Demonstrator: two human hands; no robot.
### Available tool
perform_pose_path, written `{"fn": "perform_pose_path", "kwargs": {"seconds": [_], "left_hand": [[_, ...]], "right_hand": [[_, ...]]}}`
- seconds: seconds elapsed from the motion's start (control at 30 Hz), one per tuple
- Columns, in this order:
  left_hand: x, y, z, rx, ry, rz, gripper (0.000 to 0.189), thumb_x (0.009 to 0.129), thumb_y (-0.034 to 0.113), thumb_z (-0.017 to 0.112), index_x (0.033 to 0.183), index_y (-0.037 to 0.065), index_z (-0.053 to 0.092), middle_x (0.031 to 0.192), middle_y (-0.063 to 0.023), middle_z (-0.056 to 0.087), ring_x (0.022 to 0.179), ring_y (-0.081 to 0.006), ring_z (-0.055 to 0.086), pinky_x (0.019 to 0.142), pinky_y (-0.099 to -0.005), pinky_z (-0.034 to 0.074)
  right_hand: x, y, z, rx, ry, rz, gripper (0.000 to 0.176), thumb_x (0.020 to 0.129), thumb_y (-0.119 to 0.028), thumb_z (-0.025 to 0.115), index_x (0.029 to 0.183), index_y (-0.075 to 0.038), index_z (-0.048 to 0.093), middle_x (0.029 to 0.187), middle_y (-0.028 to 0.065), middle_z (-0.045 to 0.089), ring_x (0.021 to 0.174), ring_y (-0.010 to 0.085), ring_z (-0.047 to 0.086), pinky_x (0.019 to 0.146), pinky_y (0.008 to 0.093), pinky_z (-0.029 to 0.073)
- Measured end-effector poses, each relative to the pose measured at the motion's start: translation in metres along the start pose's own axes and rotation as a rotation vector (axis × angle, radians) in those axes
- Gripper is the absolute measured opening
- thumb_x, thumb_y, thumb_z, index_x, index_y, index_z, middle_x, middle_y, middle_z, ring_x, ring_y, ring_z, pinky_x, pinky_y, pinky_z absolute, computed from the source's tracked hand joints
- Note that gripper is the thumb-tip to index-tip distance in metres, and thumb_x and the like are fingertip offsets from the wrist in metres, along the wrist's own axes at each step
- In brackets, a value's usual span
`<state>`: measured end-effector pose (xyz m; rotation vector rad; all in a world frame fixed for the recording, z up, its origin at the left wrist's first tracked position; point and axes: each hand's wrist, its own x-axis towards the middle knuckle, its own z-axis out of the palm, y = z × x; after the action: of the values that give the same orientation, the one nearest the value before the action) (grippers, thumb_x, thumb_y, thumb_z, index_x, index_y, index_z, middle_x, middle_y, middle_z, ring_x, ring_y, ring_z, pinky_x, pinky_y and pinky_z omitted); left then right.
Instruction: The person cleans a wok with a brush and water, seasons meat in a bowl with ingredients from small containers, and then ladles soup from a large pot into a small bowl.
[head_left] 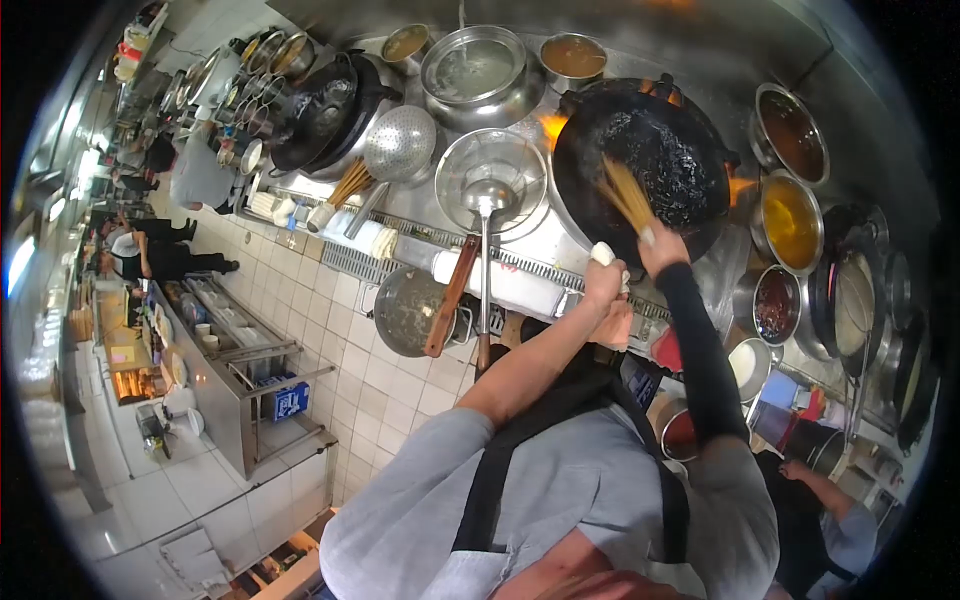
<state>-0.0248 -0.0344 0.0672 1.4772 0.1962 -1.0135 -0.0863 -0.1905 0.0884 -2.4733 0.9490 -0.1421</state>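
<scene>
My right hand (662, 248), at the end of a black sleeve, is closed round a bamboo wok brush (627, 192). The brush's bristles reach into a large black wok (690, 150), whose inside looks wet and shiny. Orange flames show at the wok's rim on both sides. My left hand (603, 292) is closed on a white cloth (606, 257) at the wok's near edge; whether it also grips a wok handle under the cloth is hidden. To the left of the wok, a steel ladle (488, 197) rests across a wire strainer (470, 165).
A perforated skimmer (400, 143), a second brush (350, 182) and a dark wok (315, 115) lie left. Metal pots stand behind, including a pot of cloudy liquid (474, 65). Bowls of sauce and yellow oil (790, 222) line the right. A co-worker's arm (818, 487) shows lower right.
</scene>
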Motion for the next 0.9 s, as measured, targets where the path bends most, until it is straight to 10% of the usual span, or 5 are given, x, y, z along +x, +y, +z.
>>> {"fn": "perform_pose_path", "kwargs": {"seconds": [0.2, 0.37, 0.67, 0.9], "left_hand": [[0.011, 0.004, -0.01, 0.087, -0.084, 0.003, 0.02, 0.088, 0.013, 0.065, 0.102, -0.001, 0.06, 0.08, -0.0135, 0.066, 0.058, -0.0247, 0.065, 0.041, -0.0369, 0.053], [0.019, 0.002, -0.009, 0.116, -0.075, -0.036, 0.019, 0.089, 0.013, 0.063, 0.098, -0.003, 0.061, 0.08, -0.0125, 0.065, 0.058, -0.0224, 0.063, 0.042, -0.0352, 0.052], [-0.013, 0.015, -0.069, 0.102, 0.047, 0.079, 0.019, 0.086, 0.016, 0.064, 0.096, 0.0, 0.062, 0.081, -0.01, 0.064, 0.06, -0.0196, 0.061, 0.043, -0.0319, 0.048], [-0.059, 0.048, -0.079, 0.253, -0.041, 0.264, 0.013, 0.085, 0.009, 0.063, 0.093, -0.001, 0.06, 0.075, -0.0084, 0.061, 0.052, -0.0175, 0.057, 0.039, -0.0313, 0.044]], "right_hand": [[-0.002, 0.072, -0.104, -0.418, -0.142, 0.031, 0.039, 0.09, -0.019, 0.061, 0.129, -0.011, 0.065, 0.103, 0.0246, 0.071, 0.098, 0.0427, 0.069, 0.085, 0.0542, 0.055], [0.106, 0.045, -0.011, -0.103, 0.106, 0.222, 0.037, 0.097, -0.039, 0.057, 0.117, -0.01, 0.067, 0.109, 0.0209, 0.074, 0.103, 0.041, 0.07, 0.09, 0.0505, 0.056], [-0.062, -0.001, -0.107, -0.06, -0.257, -0.253, 0.025, 0.088, -0.022, 0.059, 0.105, -0.007, 0.07, 0.098, 0.0243, 0.072, 0.096, 0.0425, 0.07, 0.086, 0.0531, 0.056], [-0.187, 0.103, -0.199, 0.138, 0.134, 0.068, 0.056, 0.083, -0.024, 0.074, 0.135, -0.006, 0.064, 0.109, 0.0252, 0.073, 0.102, 0.0429, 0.069, 0.093, 0.0462, 0.055]]}}
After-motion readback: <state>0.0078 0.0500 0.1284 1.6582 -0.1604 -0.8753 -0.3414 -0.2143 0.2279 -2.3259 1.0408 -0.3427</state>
